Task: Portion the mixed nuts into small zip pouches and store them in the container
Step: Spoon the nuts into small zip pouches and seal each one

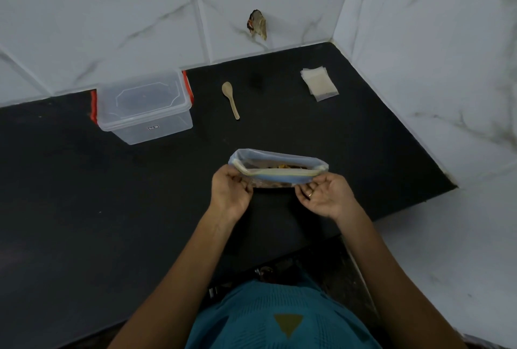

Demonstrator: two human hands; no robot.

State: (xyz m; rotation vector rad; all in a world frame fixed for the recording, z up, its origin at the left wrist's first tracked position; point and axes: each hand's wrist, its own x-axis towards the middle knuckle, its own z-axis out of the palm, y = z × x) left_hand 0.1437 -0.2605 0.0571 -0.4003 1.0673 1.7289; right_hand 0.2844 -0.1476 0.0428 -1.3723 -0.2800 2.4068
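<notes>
A large zip bag of mixed nuts [277,171] stands on the black counter [84,194] in front of me, its blue and yellow zip mouth spread open. My left hand [230,193] pinches the bag's left end of the near rim. My right hand [324,196] pinches the right end. Brown and yellow nuts show inside through the mouth. A stack of small clear zip pouches [319,82] lies at the back right. A clear plastic container [145,106] with red clips, lid on, sits at the back left.
A small wooden spoon [230,98] lies between the container and the pouches. White marble-look tiled walls close the back and the right side. The counter's front edge runs just below my forearms.
</notes>
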